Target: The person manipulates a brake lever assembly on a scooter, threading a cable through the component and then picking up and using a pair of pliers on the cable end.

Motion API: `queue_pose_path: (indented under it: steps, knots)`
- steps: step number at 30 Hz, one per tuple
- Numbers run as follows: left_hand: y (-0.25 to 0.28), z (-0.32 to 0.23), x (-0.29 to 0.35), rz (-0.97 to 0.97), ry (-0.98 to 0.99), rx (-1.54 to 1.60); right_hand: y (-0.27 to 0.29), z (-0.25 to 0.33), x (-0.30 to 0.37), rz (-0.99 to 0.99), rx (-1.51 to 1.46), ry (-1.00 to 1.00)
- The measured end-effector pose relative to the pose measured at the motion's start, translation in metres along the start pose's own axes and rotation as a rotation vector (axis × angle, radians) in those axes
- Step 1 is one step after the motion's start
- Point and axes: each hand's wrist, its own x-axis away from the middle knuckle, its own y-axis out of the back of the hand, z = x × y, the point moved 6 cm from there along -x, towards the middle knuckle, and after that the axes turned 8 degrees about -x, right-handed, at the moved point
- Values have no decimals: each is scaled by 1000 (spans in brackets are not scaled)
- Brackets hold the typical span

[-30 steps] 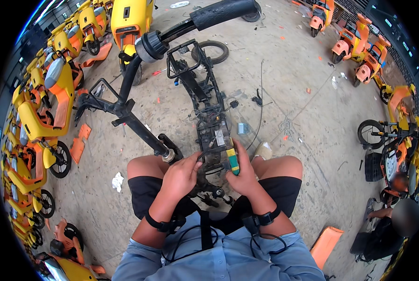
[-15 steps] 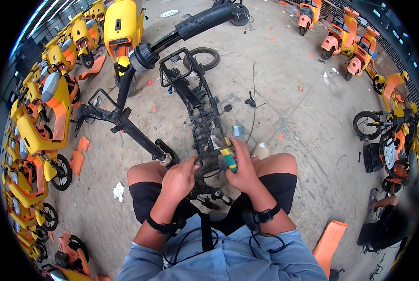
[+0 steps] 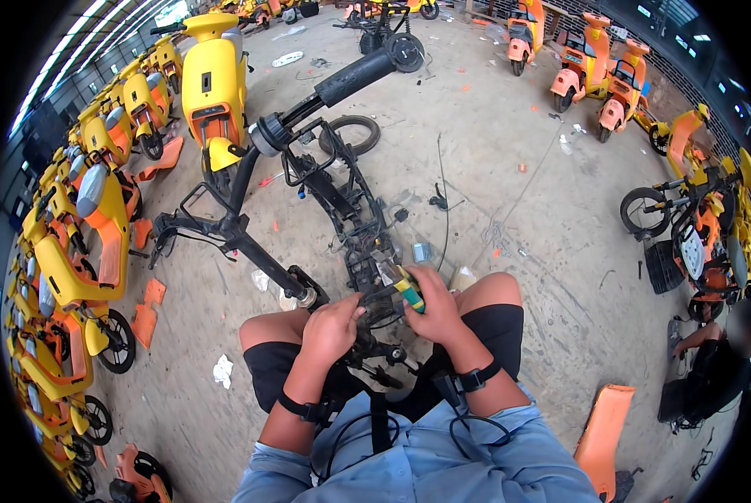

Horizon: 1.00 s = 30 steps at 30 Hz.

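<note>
My right hand (image 3: 433,308) is wrapped round pliers (image 3: 410,292) with green and yellow handles, their metal jaws pointing up and away over a stripped black scooter frame (image 3: 342,197). My left hand (image 3: 331,330) is closed beside them, fingertips pinched at the frame's near end. Something thin and dark runs between the two hands, but I cannot make out what the left fingers hold. The frame lies on the floor between my knees, with exposed wiring and metal parts. A black steering column with a handlebar grip (image 3: 354,81) lies to its left.
A loose tyre (image 3: 352,135), a black cable (image 3: 443,201) and a small pale blue box (image 3: 423,252) lie beyond. Yellow and orange scooters (image 3: 82,268) crowd the left. Another person (image 3: 711,369) sits at the right, near a partly stripped scooter (image 3: 694,243). An orange panel (image 3: 606,436) lies nearby.
My view has tilted up slightly, showing more of the far floor. The pliers remain in my right hand, and my left hand remains closed near the frame.
</note>
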Motion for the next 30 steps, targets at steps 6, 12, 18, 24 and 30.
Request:
queue_pose_path:
  steps: [6, 12, 18, 24, 30]
  knots:
    - [5, -7, -1, 8, -8, -22, 5, -2, 1, -57, 58, 3]
    - [6, -8, 0, -19, -47, 9, 10, -10, 8, -109, -62, -38]
    - [6, -6, 0, -74, -67, 42, 9, -15, 6, -111, -109, -32]
    - [1, 1, 2, -54, -20, 51, 3, -12, 2, -38, 1, 43]
    - [-1, 1, 0, 11, 27, 10, 4, -7, 2, 65, 110, 27]
